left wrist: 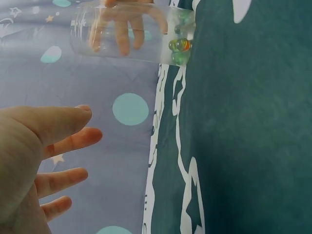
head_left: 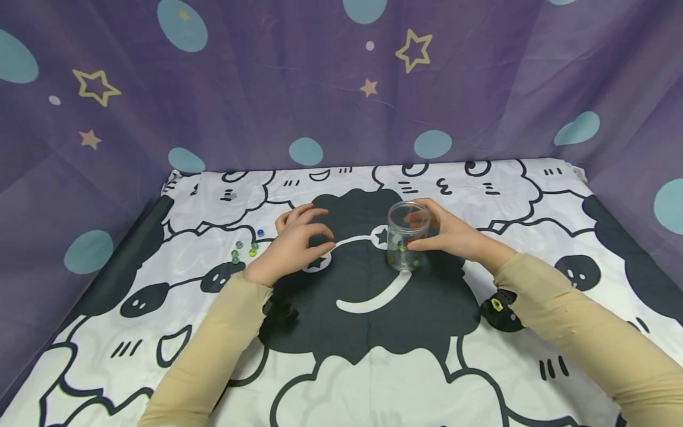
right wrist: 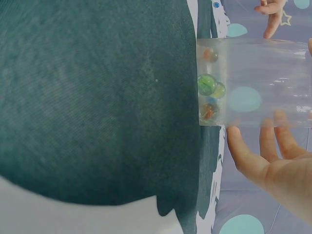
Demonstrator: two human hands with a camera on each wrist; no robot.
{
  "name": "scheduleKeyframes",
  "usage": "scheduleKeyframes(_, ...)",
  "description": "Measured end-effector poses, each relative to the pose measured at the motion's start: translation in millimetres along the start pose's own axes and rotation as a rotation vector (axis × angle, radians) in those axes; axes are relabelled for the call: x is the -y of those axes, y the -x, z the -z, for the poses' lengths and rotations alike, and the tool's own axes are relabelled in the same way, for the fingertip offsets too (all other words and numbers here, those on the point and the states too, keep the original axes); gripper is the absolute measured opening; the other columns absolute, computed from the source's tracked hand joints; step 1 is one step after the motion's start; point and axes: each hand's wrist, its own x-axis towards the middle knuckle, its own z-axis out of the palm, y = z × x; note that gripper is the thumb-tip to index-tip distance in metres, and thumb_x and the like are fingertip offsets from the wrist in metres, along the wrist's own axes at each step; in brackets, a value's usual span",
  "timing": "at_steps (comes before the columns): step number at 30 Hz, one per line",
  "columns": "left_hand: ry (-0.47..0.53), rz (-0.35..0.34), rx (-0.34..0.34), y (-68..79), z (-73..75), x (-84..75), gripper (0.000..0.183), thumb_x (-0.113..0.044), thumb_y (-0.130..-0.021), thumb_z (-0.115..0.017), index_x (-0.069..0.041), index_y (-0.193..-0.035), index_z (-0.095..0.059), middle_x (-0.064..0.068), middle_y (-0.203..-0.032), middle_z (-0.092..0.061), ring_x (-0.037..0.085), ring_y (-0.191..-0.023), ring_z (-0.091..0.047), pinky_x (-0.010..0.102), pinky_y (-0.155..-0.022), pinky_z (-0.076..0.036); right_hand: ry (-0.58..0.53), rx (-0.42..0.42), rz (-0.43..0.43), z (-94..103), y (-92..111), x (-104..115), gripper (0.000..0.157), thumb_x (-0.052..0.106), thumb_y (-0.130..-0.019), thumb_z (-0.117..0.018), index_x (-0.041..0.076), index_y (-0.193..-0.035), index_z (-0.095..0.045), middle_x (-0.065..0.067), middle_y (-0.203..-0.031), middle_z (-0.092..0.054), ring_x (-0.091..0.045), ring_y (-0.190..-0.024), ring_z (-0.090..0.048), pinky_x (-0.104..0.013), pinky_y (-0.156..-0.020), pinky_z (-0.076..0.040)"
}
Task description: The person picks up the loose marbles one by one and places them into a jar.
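Clear jar (head_left: 398,235), marbles (right wrist: 207,85) low — likely light, slick; best gripped mid-wall. Right hand (head_left: 452,232) curled round it; left hand (head_left: 292,244) — fingers spread.

The cartoon-print tablecloth (head_left: 373,388) is being viewed from above, forward and down, by the head camera. Low, sideways-turned wrist views are being directed across it toward the curtain (head_left: 267,107); the clear jar (head_left: 397,233) is being shared by both, nearer from the right wrist.
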Motion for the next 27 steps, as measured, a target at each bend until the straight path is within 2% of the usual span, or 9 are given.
scheduleKeyframes(14,-0.022,0.028,-0.013,21.6,6.5,17.4,0.008,-0.023,-0.086,-0.070,-0.016,-0.091,-0.071,0.016,-0.141,-0.045,0.040,-0.138,-0.021,0.064,-0.101,-0.008,-0.007,0.002,-0.005,0.6,0,-1,0.076,0.006,-0.081,-0.073,0.012,-0.143,-0.029,-0.020,-0.138,-0.045,-0.039,-0.130,-0.041,-0.052,-0.096,-0.042)
scheduleKeyframes(27,-0.069,0.107,-0.016,48.8,27.2,39.0,0.005,-0.020,-0.087,-0.069,-0.016,-0.089,-0.070,0.019,-0.140,-0.044,0.043,-0.137,-0.020,0.066,-0.100,-0.006,0.000,-0.003,-0.012,-0.4,0,0,0.076,0.005,-0.081,-0.073,0.012,-0.143,-0.029,-0.021,-0.138,-0.045,-0.039,-0.129,-0.042,-0.050,-0.095,-0.043)
